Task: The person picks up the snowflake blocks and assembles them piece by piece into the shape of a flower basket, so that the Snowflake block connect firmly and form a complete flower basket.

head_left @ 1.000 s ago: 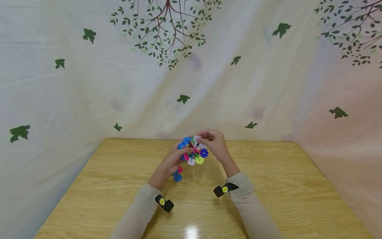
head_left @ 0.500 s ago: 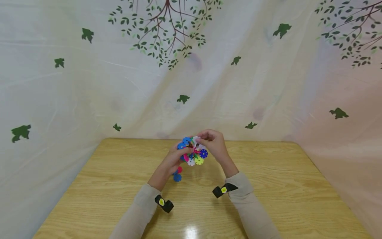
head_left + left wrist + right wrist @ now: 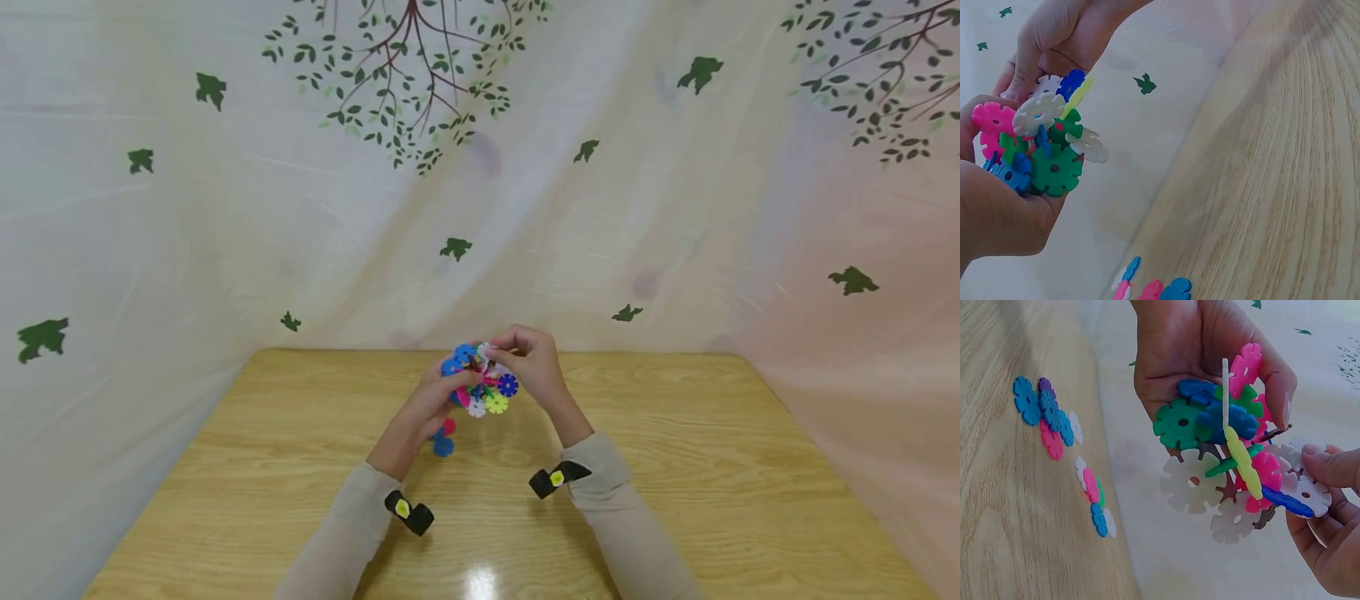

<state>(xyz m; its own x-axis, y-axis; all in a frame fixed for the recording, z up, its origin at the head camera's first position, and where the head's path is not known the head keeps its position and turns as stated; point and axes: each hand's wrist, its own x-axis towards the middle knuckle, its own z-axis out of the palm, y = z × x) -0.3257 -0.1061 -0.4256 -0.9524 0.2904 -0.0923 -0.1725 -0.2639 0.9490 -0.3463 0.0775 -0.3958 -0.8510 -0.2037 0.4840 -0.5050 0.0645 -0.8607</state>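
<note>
My left hand (image 3: 427,400) grips a cluster of interlocking snowflake discs (image 3: 496,403) above the table. Green, blue, pink, white and yellow notched discs (image 3: 1055,170) stick out of it at different angles, seen in the left wrist view. In the right wrist view, the left thumb lies by a pink disc (image 3: 1245,370). My right hand (image 3: 536,367) pinches a white disc (image 3: 1310,495) at the cluster's side between thumb and fingers. That white disc touches the cluster; whether its notch is seated cannot be told. The left hand's fingers are partly hidden behind the discs.
Loose snowflake discs lie on the wooden table (image 3: 675,467) below the left hand, among them a blue one (image 3: 443,447). The right wrist view shows two small groups of them, with a pink disc (image 3: 1052,440). A printed cloth (image 3: 360,250) hangs behind the table's far edge.
The head view has shifted slightly, so everything sits a little further left. Both hands keep nearly the same hold on the disc cluster.
</note>
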